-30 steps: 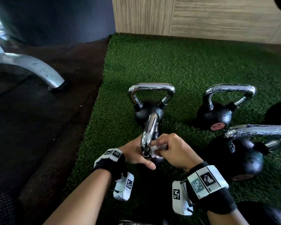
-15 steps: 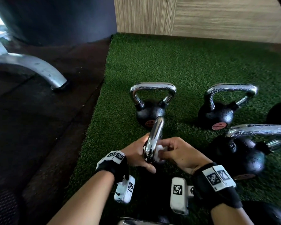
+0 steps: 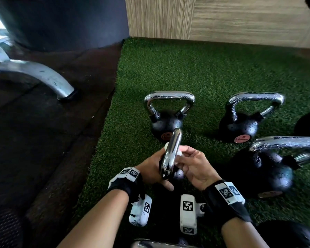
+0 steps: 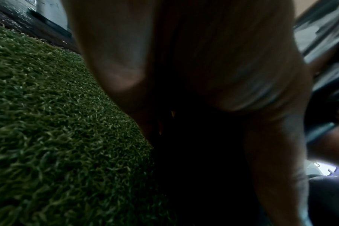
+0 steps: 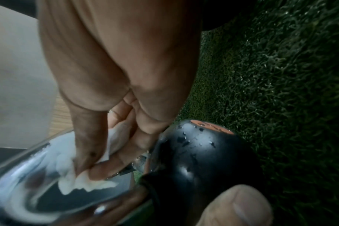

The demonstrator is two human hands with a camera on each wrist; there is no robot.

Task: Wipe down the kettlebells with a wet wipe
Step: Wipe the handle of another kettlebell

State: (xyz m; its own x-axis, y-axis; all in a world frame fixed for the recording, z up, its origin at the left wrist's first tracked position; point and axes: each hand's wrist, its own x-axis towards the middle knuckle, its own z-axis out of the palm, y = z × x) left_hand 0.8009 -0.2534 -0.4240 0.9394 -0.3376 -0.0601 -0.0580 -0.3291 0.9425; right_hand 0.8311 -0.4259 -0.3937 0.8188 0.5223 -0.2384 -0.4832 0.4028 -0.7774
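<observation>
1. Head view: the kettlebell [image 3: 171, 154] sits at lower centre on the turf [image 3: 204, 72]; its chrome handle looks slick, its body heavy.
2. The left hand [image 3: 151, 167] wraps the base, steadying.
3. The right hand [image 3: 195, 167] pinches the wet wipe [image 5: 83, 175], soft and limp, against the handle.

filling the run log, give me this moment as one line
step: wiping handle | left hand: holds tipped kettlebell | right hand: pinches wet wipe on chrome handle | surface: green turf
</observation>
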